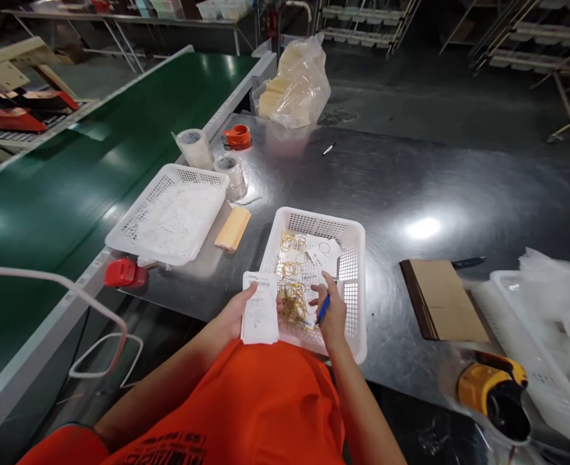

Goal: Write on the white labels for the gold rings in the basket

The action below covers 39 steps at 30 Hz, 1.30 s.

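My left hand [239, 311] grips a stack of white printed slips [260, 316], with the thumb on top near a barcode. A blue pen [322, 310] is tucked in my right hand [332, 315], whose fingers are bent over a white perforated basket [358, 284]. Inside that basket lie many yellow rubber bands [292, 268] and some loose white paper tags [324, 253]. The slips are held just beside the basket's near left side. Whether my right fingertips touch the rubber bands, I cannot tell.
Left of the basket sit an orange-yellow packet [233, 228], a second white basket [168, 255] of clear plastic, tape rolls [194, 148] and a red tape dispenser [126, 273]. A green conveyor [134, 116] runs alongside. Right are cardboard pieces [447, 300] and a yellow-black dispenser [493, 391].
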Tool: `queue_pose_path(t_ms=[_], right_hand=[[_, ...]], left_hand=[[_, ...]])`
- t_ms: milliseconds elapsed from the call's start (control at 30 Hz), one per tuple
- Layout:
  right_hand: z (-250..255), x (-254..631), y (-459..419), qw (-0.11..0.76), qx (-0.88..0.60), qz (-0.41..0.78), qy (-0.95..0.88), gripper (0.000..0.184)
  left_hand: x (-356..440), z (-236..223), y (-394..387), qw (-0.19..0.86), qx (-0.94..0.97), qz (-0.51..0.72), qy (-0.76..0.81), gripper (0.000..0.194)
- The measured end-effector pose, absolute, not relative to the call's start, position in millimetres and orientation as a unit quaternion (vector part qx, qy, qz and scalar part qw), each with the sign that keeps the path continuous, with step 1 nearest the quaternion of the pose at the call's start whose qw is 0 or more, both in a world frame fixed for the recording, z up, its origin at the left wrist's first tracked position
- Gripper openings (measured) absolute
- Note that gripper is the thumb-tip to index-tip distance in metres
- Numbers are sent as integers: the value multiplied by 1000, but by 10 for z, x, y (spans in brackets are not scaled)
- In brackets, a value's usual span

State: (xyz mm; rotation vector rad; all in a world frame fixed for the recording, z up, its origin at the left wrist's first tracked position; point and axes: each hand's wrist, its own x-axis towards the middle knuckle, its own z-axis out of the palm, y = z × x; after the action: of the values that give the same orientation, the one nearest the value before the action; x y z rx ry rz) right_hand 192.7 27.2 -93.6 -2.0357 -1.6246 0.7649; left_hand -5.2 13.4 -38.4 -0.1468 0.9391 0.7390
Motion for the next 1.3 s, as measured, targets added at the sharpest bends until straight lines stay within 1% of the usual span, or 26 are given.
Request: queue_pose_path(t_ms=[100, 133, 200, 300, 433, 500, 567, 600, 633, 700, 733, 767, 800, 833, 900, 967, 1100, 1167, 1233, 1300], right_hand=[[-1193, 2121, 518, 100, -764, 216, -600, 22], [-1255, 2140, 556, 87, -768, 207, -600, 19], [-1320, 2134, 574, 57, -771, 187, -606, 18], [-1256, 2123, 516, 31, -772, 161, -614, 21], [-1005, 2238, 440, 29, -797, 108, -594, 24], [-892, 2331, 424, 40, -810, 111, -574, 22], [-805, 2418, 405, 78, -821, 134, -549, 18], [-767, 2450, 390, 118, -822, 149, -536, 16], [-729, 2467, 369, 177, -817, 169, -522, 13], [-648, 2439, 307, 325, -776, 236, -487, 4], [-603, 2387, 267, 393, -744, 283, -461, 8], [-557, 2310, 221, 443, -709, 337, -433, 16], [-512, 2210, 173, 472, -679, 390, -406, 24], [-471, 2092, 123, 480, -657, 435, -385, 28], [-413, 1835, 26, 462, -635, 483, -387, 28], [-397, 1605, -53, 446, -629, 484, -414, 25], [-450, 1386, -135, 440, -611, 470, -460, 19], [-471, 1386, -146, 402, -625, 425, -517, 14], [-460, 1425, -146, 349, -645, 332, -593, 12], [-412, 1486, -135, 318, -645, 244, -650, 12]], left_hand=[[-81, -391, 156, 817, -67, 355, 449, 42], [-77, -393, 156, 819, -68, 356, 445, 43], [-60, -397, 149, 824, -73, 353, 437, 44], [-54, -416, 131, 824, -82, 347, 441, 47], [-92, -455, 127, 817, -80, 354, 447, 45], [-97, -460, 141, 819, -73, 356, 444, 45], [-82, -455, 163, 824, -71, 351, 438, 46], [-70, -451, 174, 825, -71, 347, 440, 45], [-57, -449, 184, 824, -71, 344, 445, 45], [-30, -459, 196, 813, -65, 349, 460, 45], [-17, -470, 198, 808, -58, 356, 465, 45], [-4, -485, 198, 806, -49, 367, 461, 47], [9, -499, 196, 809, -38, 380, 446, 49], [25, -510, 192, 816, -28, 391, 425, 51], [62, -510, 184, 832, -11, 403, 381, 55], [103, -473, 175, 844, -1, 400, 357, 55], [153, -387, 151, 855, -21, 371, 362, 43], [146, -396, 134, 859, -43, 354, 368, 45], [118, -439, 119, 871, -52, 335, 356, 50], [83, -484, 113, 885, -57, 323, 330, 54]])
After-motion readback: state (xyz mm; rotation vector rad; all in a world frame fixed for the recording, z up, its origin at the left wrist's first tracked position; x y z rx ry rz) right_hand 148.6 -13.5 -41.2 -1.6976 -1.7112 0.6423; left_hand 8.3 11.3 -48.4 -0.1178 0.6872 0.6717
